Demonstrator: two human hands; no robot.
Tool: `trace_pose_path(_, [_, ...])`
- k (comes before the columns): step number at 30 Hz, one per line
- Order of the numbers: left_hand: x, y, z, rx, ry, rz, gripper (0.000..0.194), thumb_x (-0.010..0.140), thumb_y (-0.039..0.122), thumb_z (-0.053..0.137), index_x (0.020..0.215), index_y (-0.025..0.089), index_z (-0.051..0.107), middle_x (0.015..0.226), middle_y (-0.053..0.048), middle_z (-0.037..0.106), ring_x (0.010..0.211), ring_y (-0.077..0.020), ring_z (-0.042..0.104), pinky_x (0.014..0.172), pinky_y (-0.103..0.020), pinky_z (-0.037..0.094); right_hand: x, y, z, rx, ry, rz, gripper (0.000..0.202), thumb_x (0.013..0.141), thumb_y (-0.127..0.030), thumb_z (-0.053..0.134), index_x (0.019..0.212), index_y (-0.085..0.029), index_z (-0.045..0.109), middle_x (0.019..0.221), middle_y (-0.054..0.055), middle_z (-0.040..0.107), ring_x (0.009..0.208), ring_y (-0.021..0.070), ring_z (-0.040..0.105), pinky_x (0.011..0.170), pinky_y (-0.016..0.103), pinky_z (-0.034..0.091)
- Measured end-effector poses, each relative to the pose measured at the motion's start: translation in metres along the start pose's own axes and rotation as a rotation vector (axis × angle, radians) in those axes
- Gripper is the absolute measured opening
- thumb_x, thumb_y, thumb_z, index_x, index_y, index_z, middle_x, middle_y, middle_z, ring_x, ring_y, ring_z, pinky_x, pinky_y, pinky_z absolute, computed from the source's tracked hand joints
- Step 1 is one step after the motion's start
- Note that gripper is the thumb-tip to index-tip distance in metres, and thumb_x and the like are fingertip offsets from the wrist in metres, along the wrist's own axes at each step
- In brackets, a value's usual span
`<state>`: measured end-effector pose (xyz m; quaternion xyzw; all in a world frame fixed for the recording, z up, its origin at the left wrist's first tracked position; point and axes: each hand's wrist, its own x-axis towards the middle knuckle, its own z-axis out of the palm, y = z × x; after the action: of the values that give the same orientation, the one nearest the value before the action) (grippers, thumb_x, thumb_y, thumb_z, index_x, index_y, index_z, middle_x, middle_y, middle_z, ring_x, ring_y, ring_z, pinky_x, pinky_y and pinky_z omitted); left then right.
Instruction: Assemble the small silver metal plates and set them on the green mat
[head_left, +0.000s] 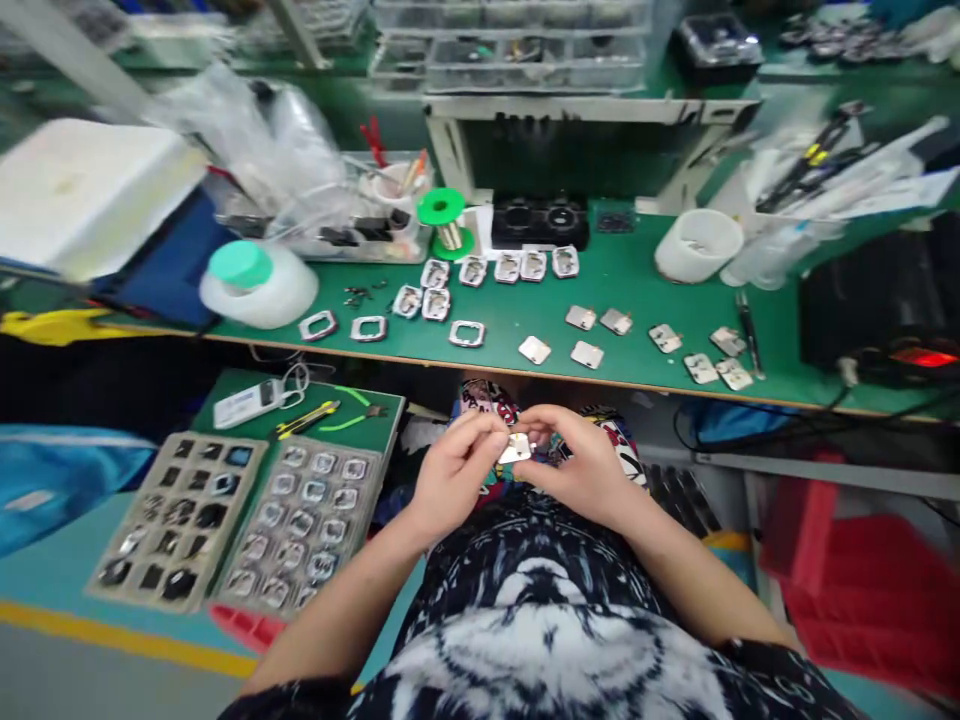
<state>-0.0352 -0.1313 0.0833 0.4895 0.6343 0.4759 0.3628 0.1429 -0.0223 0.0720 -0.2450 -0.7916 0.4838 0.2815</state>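
Note:
My left hand (459, 470) pinches the left edge of a small flat metal plate (516, 450) with rounded corners, held above my lap. On its other side, my right hand (574, 462) has thumb and fingers closed round the plate's right end. Fingertips cover part of it, so its details are hard to make out. On the green bench ahead lie several similar plates (587, 355). Left of those are several silver watch-like cases (436, 304) with parts inside, and open oval frames (467, 334) near the front edge.
A green solder spool (442, 207), a white bottle (259, 285) and a white cup (697, 245) stand on the bench. Tweezers (748, 335) lie at right. Lower left, a compartment tray (300, 515) holds cases beside a tray of dark parts (176, 520). Red bins (862, 580) stand lower right.

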Motion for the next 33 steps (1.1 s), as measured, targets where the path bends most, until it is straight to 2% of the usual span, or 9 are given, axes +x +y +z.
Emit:
trace_pose_path(4, [-0.003,0.002,0.008,-0.011,0.017,0.034,0.021,0.109,0.032,0.057,0.093,0.021,0.066,0.087,-0.001,0.053,0.081,-0.0163,0.050,0.075,-0.031,0.039,-0.005,0.000,-0.001,0.048,-0.001,-0.055,0.041,0.087,-0.023,0.083,0.124,-0.023,0.065,0.103,0.003,0.073,0.088,0.0172,0.068,0.082,0.033,0.059])
trace_pose_path(8, [-0.003,0.002,0.013,-0.025,0.028,0.008,0.021,0.109,0.032,0.057,0.093,0.022,0.067,0.086,0.000,0.052,0.081,-0.0162,0.050,0.076,-0.031,0.040,-0.007,0.001,-0.002,0.046,-0.011,-0.077,0.043,0.088,-0.021,0.082,0.127,-0.025,0.064,0.103,0.003,0.073,0.090,0.0181,0.068,0.083,0.034,0.059])
trace_pose_path(20, [-0.011,-0.002,0.025,0.047,0.202,-0.015,0.027,0.109,0.040,0.055,0.093,0.022,0.066,0.086,-0.002,0.056,0.084,-0.0188,0.053,0.078,-0.032,0.044,-0.004,-0.004,-0.003,0.026,-0.025,-0.050,0.036,0.087,-0.018,0.080,0.119,-0.023,0.066,0.102,0.002,0.073,0.088,0.0179,0.067,0.084,0.034,0.058])
trace_pose_path(28, [-0.009,-0.009,0.012,-0.049,0.206,0.003,0.017,0.106,0.032,0.061,0.107,0.024,0.076,0.095,-0.003,0.062,0.089,-0.0186,0.057,0.079,-0.032,0.045,-0.004,0.002,-0.004,0.005,-0.015,-0.049,0.035,0.087,-0.017,0.077,0.120,-0.022,0.066,0.098,0.003,0.071,0.088,0.0180,0.065,0.081,0.034,0.056])
trace_pose_path(31, [-0.010,-0.012,0.006,-0.005,0.237,0.048,0.012,0.102,0.028,0.068,0.110,0.026,0.077,0.085,-0.001,0.053,0.082,-0.0168,0.051,0.074,-0.030,0.042,-0.004,0.003,-0.002,-0.005,-0.024,-0.055,0.033,0.087,-0.017,0.078,0.118,-0.022,0.066,0.099,0.002,0.071,0.087,0.0174,0.064,0.081,0.033,0.054])
trace_pose_path(33, [-0.011,-0.013,0.003,0.035,0.238,0.073,0.018,0.098,0.026,0.073,0.116,0.028,0.075,0.083,0.001,0.045,0.078,-0.0157,0.047,0.071,-0.029,0.039,-0.003,0.003,-0.002,-0.011,-0.028,-0.061,0.033,0.087,-0.017,0.079,0.116,-0.022,0.066,0.099,0.001,0.071,0.087,0.0169,0.064,0.081,0.033,0.053])
